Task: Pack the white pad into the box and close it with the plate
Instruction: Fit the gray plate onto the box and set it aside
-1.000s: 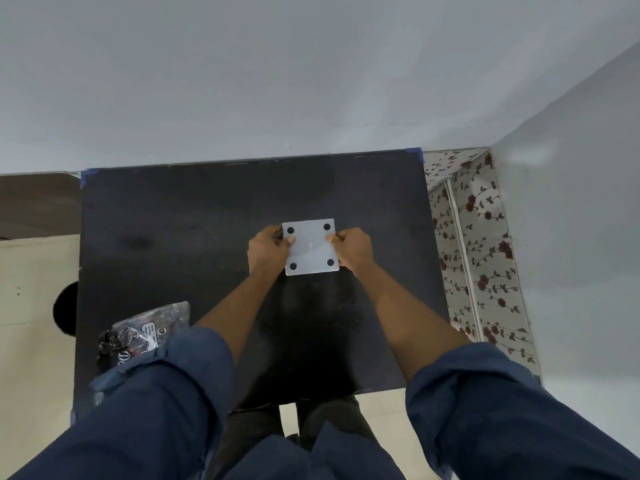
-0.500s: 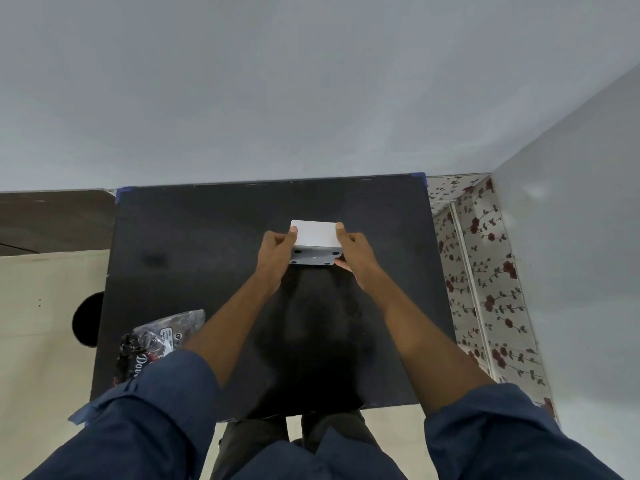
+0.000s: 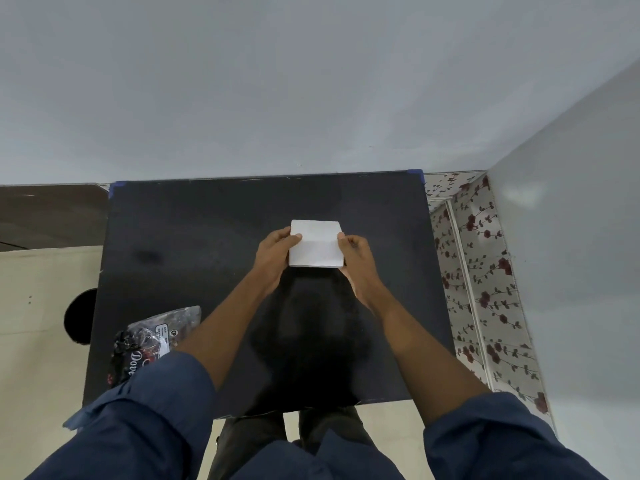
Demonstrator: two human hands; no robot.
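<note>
Here both my left hand [image 3: 277,249] and right hand [image 3: 356,256] clamp the white box [image 3: 316,244] by its sides, tilting it above the bench [image 3: 207,237] for inspection.

Count at the table [image 3: 207,237]: one white box [image 3: 316,244] near its centre; two hands on the box, left hand [image 3: 275,252] and right hand [image 3: 356,261]; one plastic packet [image 3: 152,336] at the table's near-left corner.
</note>
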